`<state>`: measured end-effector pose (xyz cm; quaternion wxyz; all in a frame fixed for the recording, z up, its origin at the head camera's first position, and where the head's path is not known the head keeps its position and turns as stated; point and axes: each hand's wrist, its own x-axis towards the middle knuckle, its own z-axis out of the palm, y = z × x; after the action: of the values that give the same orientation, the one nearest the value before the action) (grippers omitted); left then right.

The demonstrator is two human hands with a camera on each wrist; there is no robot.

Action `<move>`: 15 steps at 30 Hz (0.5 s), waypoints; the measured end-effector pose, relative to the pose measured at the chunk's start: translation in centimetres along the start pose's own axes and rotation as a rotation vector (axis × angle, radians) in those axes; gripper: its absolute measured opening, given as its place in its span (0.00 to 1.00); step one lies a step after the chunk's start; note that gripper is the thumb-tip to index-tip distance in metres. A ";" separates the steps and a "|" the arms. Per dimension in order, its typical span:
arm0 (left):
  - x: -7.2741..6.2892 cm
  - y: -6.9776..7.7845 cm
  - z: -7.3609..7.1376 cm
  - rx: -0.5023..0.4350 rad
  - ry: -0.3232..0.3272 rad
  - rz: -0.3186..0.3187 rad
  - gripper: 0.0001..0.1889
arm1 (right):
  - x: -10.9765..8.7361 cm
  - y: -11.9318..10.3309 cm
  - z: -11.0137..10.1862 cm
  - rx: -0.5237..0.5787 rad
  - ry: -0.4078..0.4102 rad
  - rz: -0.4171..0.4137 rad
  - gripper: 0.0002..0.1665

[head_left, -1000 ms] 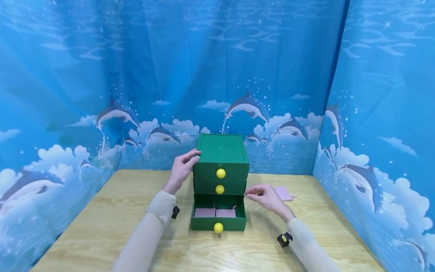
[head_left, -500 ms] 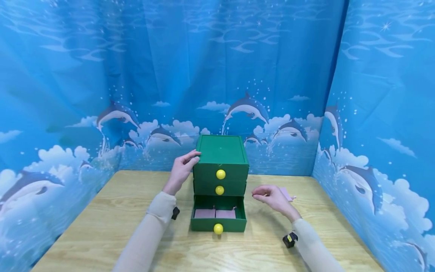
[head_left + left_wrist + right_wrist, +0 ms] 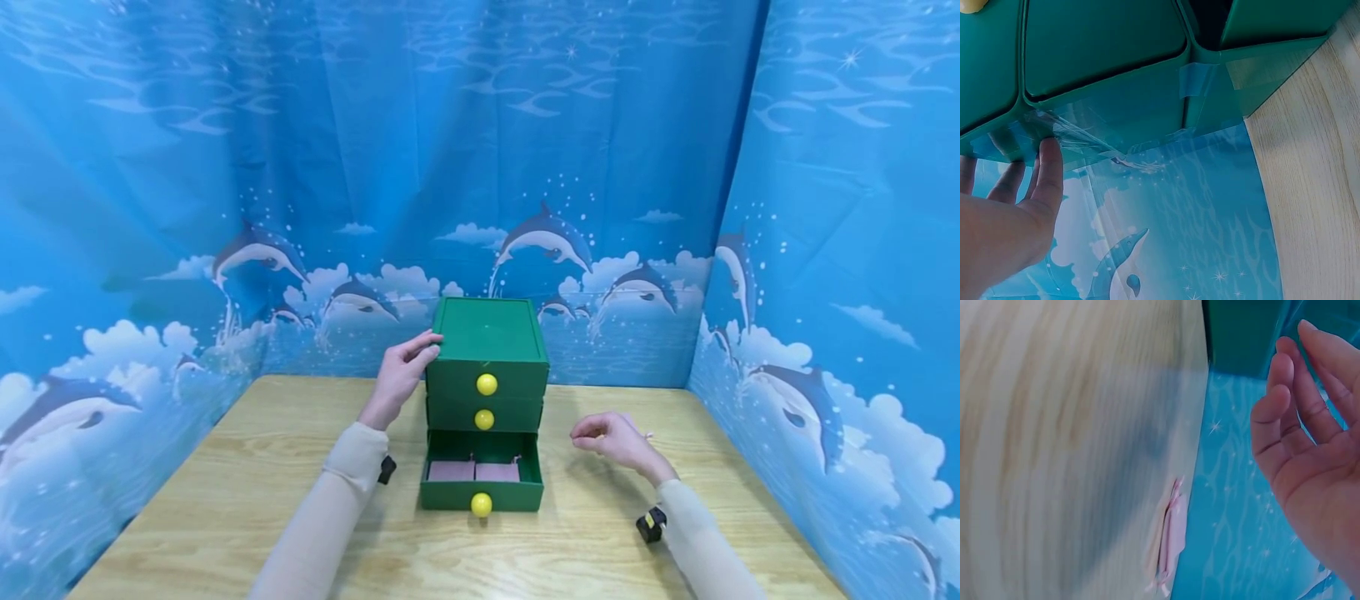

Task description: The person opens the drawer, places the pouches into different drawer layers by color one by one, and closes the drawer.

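Observation:
A green drawer cabinet (image 3: 491, 329) with yellow knobs stands mid-table. Its bottom drawer (image 3: 450, 498) is pulled out and holds two flat pink pouches (image 3: 497, 472) side by side, while both upper drawers are closed. My left hand (image 3: 400, 375) rests against the cabinet's upper left side; in the left wrist view its fingertips press on clear tape there. To the right of the cabinet, my right hand (image 3: 618, 440) hovers with loosely bent fingers and nothing in them. Below it in the right wrist view lies pink pouch material (image 3: 1175, 528) on the table, mostly hidden by the hand in the head view.
The wooden table (image 3: 255, 483) carries the cabinet. Blue curtains (image 3: 360, 167) printed with dolphins close off the back and sides. The pulled-out drawer's yellow knob (image 3: 481, 505) juts toward the front.
My right hand has drawn back from the cabinet's right side and moved rightward, now covering most of the pink pouch on the table. The left hand and the drawers stay as they were.

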<state>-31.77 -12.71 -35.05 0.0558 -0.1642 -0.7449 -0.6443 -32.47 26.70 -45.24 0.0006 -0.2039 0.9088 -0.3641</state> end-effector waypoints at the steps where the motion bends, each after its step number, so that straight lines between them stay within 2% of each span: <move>1: -0.1 0.1 0.0 -0.001 0.001 0.000 0.21 | 0.0 0.3 -0.1 0.010 -0.003 0.000 0.14; 10: 0.0 0.1 0.0 -0.004 -0.002 -0.001 0.21 | -0.3 3.1 -1.4 0.155 0.037 0.118 0.19; 15: 0.0 0.1 0.0 -0.007 0.002 -0.005 0.21 | -0.6 4.7 -2.0 0.196 0.053 0.137 0.20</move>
<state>-31.73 -12.71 -34.96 0.0543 -0.1622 -0.7428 -0.6472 -33.97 31.31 -47.01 0.0214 -0.1305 0.8804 -0.4555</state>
